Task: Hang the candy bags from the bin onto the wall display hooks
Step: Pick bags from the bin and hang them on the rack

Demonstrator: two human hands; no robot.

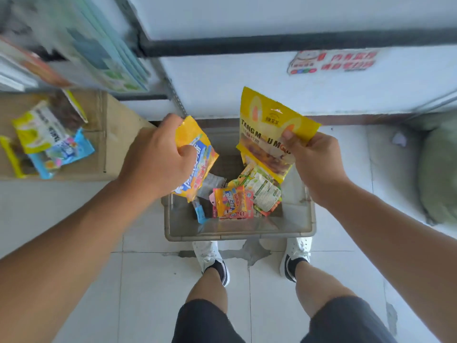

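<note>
Main worry from where I'm standing: both hands are full. The right hand [314, 164] only pinches the side edge of the big yellow stand-up candy bag with brown lettering [267, 129], centre right of the frame, so it could twist loose and drop. The left hand [158, 157] is curled tight round the smaller orange foil candy bag with blue lettering [197, 167], and I reckon it'll crease. Getting a hang hole onto a hook with no spare hand looks fiddly, and the display at upper left is too blurred to make out the hooks.

The grey plastic bin [241, 231] on the floor, centre frame, holds a loose heap of mixed small candy packets [232, 201]. The brown cardboard box [108, 144] at mid left has a few yellow and blue packets [49, 142] lying on top.
</note>
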